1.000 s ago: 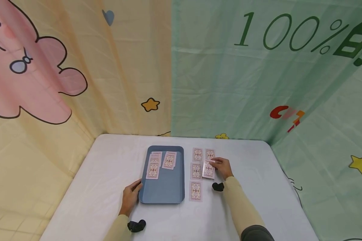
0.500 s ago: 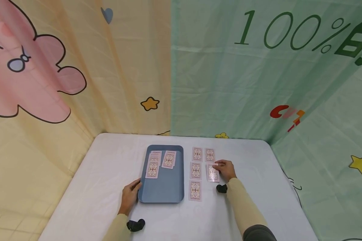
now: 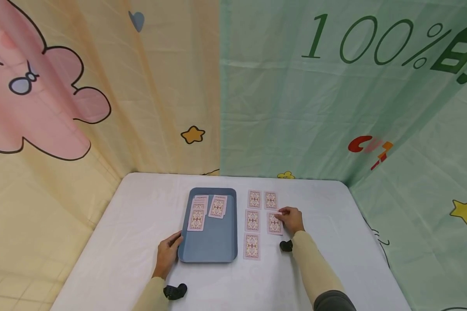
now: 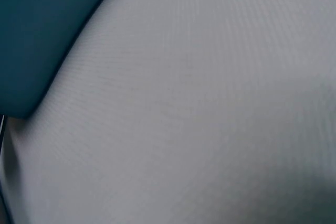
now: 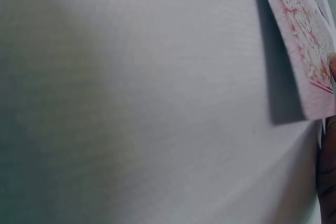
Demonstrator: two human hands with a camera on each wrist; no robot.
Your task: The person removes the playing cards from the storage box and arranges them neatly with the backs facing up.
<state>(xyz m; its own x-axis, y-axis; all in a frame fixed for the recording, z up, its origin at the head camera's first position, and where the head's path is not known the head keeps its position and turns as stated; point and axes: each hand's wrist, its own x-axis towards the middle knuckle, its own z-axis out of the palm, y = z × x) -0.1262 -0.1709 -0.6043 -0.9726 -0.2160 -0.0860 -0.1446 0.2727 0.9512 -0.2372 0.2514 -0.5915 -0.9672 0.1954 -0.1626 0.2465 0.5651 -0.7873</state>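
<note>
My right hand (image 3: 292,219) pinches the top of a playing card (image 3: 273,225), back side up, in the second column right of the tray. In the right wrist view, that card (image 5: 296,30) has its near edge raised off the cloth and casts a shadow. At the left, my left hand (image 3: 166,255) grips the side rim of a blue-grey tray (image 3: 214,247), thumb at the edge. Inside the tray lie two overlapping groups of cards, the left group (image 3: 196,219) and the right group (image 3: 218,207). The left wrist view shows only a tray corner (image 4: 42,35) and cloth.
Between the tray and the right hand, a column of face-down cards has a far card (image 3: 254,199), a middle card (image 3: 252,220) and a near card (image 3: 251,246). Another card (image 3: 270,200) lies beyond the held one. A white cloth (image 3: 113,259) covers the table; printed curtains (image 3: 159,108) stand behind.
My right hand has drawn the card to the right and slightly nearer, out from over the far card of its column. The card now looks flatter. My left hand stays at the tray.
</note>
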